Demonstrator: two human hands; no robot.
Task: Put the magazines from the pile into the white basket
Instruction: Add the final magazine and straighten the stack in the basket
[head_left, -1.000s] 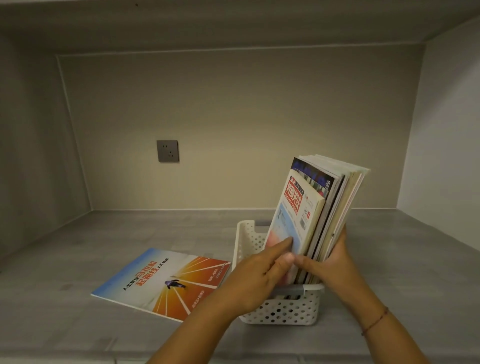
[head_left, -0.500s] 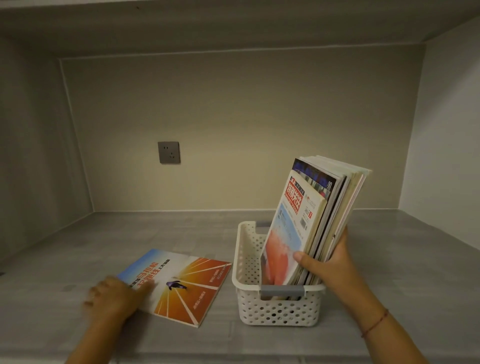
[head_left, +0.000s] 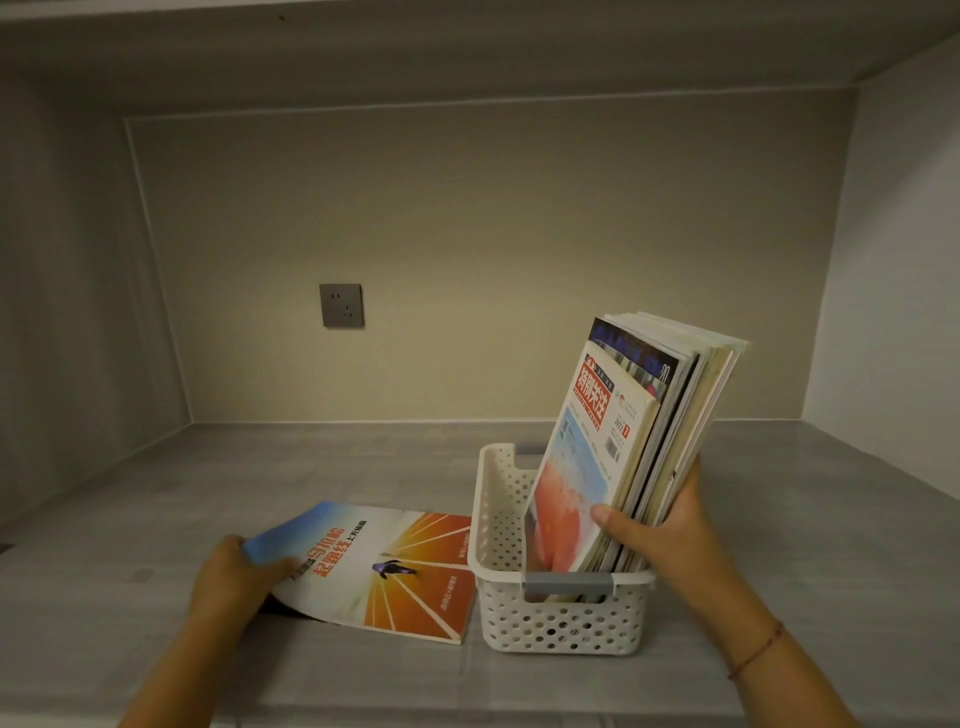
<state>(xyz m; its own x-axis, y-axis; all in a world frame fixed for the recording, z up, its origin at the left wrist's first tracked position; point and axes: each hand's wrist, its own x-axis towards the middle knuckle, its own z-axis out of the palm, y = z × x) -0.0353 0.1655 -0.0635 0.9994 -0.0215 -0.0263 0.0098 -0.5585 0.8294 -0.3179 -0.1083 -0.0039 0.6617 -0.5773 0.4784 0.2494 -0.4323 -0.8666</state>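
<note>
A white perforated basket (head_left: 498, 525) with a grey handle stands on the grey shelf. Several magazines (head_left: 618, 436) stand upright in it, leaning right. My right hand (head_left: 660, 525) grips their lower part, thumb on the front cover. Left of the basket lies one magazine with a blue and orange cover (head_left: 395, 566). My left hand (head_left: 234, 577) holds its left edge, which is lifted and curled off the shelf.
The shelf surface (head_left: 779, 519) sits inside a beige alcove with side walls and a low top panel. A grey wall socket (head_left: 341, 305) is on the back wall. The shelf's front edge runs near the bottom of the view.
My left hand left the standing magazines, moved left to the flat magazine, and now grips and lifts its left edge. My right hand has kept hold of the magazines in the basket.
</note>
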